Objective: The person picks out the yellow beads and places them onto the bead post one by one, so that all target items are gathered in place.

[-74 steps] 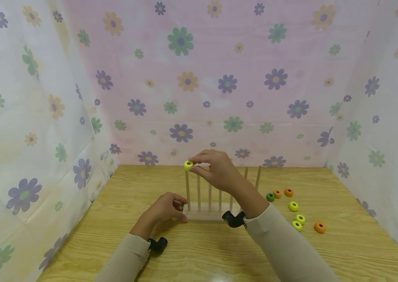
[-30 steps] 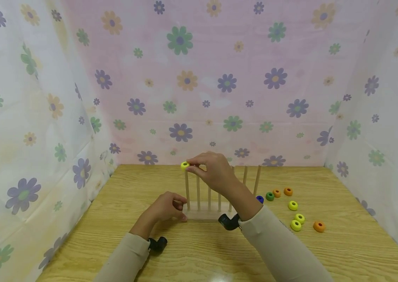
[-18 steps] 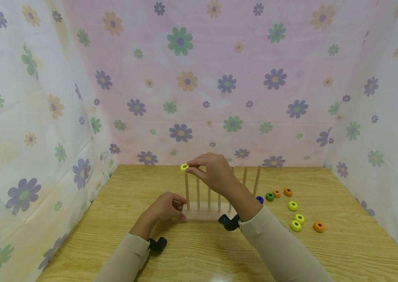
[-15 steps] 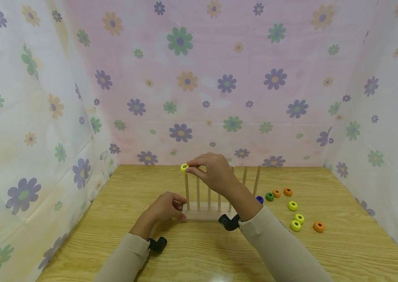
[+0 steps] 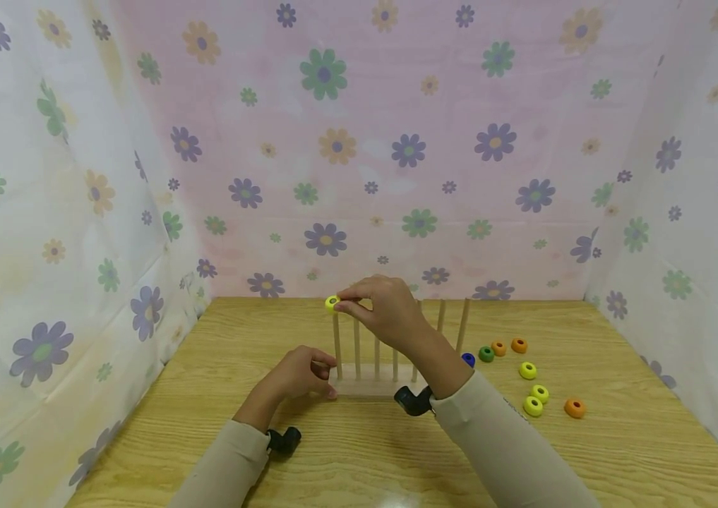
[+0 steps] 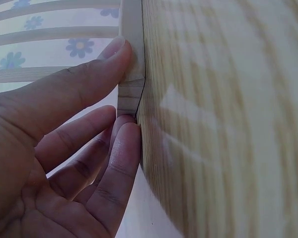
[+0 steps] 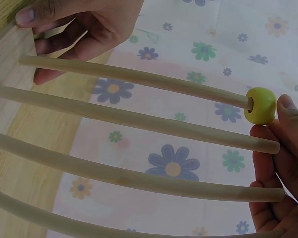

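Note:
A wooden stand with a flat base [image 5: 368, 385] and a row of upright pegs is in the middle of the table. My left hand [image 5: 298, 374] holds the base's left end; in the left wrist view the thumb [image 6: 102, 69] lies on one face and the fingers reach around the end. At the top of the leftmost peg [image 5: 337, 346], my right hand [image 5: 390, 310] pinches a yellow ring bead [image 5: 330, 305] between thumb and fingers. The right wrist view shows the peg's tip in the hole of that bead [image 7: 263, 105]. The right hand hides some peg tops.
Loose beads lie right of the stand: blue [image 5: 469, 360], green [image 5: 486, 354], orange [image 5: 519, 345] and yellow [image 5: 527, 370] ones among them. Another orange bead [image 5: 575, 408] sits farthest right. Flowered cloth [image 5: 359, 141] surrounds the table [image 5: 346, 458] at the back and sides.
My right hand has shifted slightly left with the yellow bead, which then dropped a little onto the peg's top. The blue bead came into view beside the right forearm. My left hand stayed put.

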Motion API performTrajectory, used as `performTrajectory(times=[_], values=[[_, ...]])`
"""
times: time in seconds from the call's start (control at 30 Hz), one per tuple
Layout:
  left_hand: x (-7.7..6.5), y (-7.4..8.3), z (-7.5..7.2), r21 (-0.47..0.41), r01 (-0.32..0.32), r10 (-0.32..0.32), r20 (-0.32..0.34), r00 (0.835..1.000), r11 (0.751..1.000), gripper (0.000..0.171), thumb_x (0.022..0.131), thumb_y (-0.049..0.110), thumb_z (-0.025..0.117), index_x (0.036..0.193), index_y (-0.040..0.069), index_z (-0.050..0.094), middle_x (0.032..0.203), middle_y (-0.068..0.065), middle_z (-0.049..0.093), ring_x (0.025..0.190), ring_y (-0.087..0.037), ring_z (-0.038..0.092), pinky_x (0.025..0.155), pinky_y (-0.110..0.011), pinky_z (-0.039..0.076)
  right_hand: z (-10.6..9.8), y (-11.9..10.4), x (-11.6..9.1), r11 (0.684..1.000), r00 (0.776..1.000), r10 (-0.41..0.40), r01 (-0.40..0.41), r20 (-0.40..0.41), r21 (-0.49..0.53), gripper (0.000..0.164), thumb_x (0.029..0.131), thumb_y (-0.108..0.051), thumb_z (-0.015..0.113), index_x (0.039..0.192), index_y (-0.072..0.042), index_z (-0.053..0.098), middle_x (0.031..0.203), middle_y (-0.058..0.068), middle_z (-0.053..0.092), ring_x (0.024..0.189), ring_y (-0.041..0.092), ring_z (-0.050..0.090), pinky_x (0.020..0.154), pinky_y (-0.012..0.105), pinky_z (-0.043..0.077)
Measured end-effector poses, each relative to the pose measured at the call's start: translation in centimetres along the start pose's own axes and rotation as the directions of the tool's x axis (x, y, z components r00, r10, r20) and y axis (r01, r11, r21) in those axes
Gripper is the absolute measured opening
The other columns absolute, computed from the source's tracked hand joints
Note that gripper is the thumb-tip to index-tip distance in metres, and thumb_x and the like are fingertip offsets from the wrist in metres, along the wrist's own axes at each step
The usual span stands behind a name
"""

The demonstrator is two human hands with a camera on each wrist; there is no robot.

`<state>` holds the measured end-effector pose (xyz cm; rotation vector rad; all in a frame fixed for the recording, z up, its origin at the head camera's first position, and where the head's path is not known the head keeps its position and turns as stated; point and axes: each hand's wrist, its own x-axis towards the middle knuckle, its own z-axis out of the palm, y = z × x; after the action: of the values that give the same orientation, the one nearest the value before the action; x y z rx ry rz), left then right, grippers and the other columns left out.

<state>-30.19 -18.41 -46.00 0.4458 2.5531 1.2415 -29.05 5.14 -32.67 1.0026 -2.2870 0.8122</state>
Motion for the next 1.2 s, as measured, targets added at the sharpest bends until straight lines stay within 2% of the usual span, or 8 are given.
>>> performTrajectory(times=[0.3, 0.57, 0.93, 1.07, 1.2], values=[[0.0, -0.1, -0.1, -0.004, -0.003, 0.003, 0.002, 1.0, 1.0, 0.064, 0.073, 0.02, 0.096, 0.132, 0.01, 0.071, 0.11, -0.002, 0.074, 0.104, -0.019, 0.068, 0.082, -0.038, 0.059, 0.1, 0.0, 0.0, 1.0, 1.0, -0.011, 0.011, -0.009, -0.005, 0.021, 0.096, -0.03, 0.076, 0.11, -0.017, 0.082, 0.103, -0.002, 0.08, 0.099, 0.016, 0.072, 0.086, 0.036, 0.059], [-0.2, -0.1, -0.1, -0.022, -0.005, 0.005, 0.002, 1.0, 1.0, 0.063, 0.073, 0.018, 0.096, 0.131, 0.01, 0.072, 0.115, -0.004, 0.074, 0.103, -0.019, 0.068, 0.082, -0.036, 0.058, 0.0, 0.1, 0.0, 1.0, 1.0, -0.013, 0.013, -0.008, 0.009, 0.021, 0.096, -0.031, 0.076, 0.11, -0.017, 0.082, 0.104, -0.003, 0.08, 0.099, 0.015, 0.072, 0.087, 0.036, 0.059], [-0.1, 0.0, -0.1, -0.021, -0.001, 0.001, 0.003, 1.0, 1.0, 0.062, 0.073, 0.019, 0.096, 0.13, 0.011, 0.072, 0.116, -0.005, 0.074, 0.106, -0.021, 0.068, 0.081, -0.036, 0.059, -0.4, 0.3, -0.1, 0.998, 0.996, -0.067, 0.066, -0.057, -0.005, 0.026, 0.094, -0.032, 0.078, 0.113, -0.015, 0.082, 0.105, -0.001, 0.079, 0.098, 0.014, 0.072, 0.084, 0.035, 0.059], [-0.1, 0.0, 0.0, -0.023, 0.01, -0.01, 0.001, 1.0, 1.0, 0.061, 0.073, 0.019, 0.096, 0.128, 0.013, 0.073, 0.116, -0.005, 0.073, 0.107, -0.021, 0.068, 0.082, -0.038, 0.059, -0.6, 0.4, -0.3, 0.998, 0.996, -0.069, 0.068, -0.061, -0.015, 0.028, 0.094, -0.033, 0.078, 0.116, -0.015, 0.08, 0.109, -0.001, 0.079, 0.095, 0.015, 0.071, 0.076, 0.032, 0.057], [-0.2, 0.2, 0.0, -0.027, 0.013, -0.013, -0.003, 1.0, 1.0, 0.06, 0.073, 0.018, 0.096, 0.128, 0.013, 0.073, 0.117, -0.005, 0.072, 0.107, -0.021, 0.068, 0.084, -0.038, 0.059, -0.9, 0.5, -0.7, 0.996, 0.993, -0.081, 0.079, -0.08, -0.028, 0.031, 0.093, -0.031, 0.08, 0.119, -0.014, 0.079, 0.112, 0.001, 0.078, 0.098, 0.017, 0.071, 0.075, 0.032, 0.057]])
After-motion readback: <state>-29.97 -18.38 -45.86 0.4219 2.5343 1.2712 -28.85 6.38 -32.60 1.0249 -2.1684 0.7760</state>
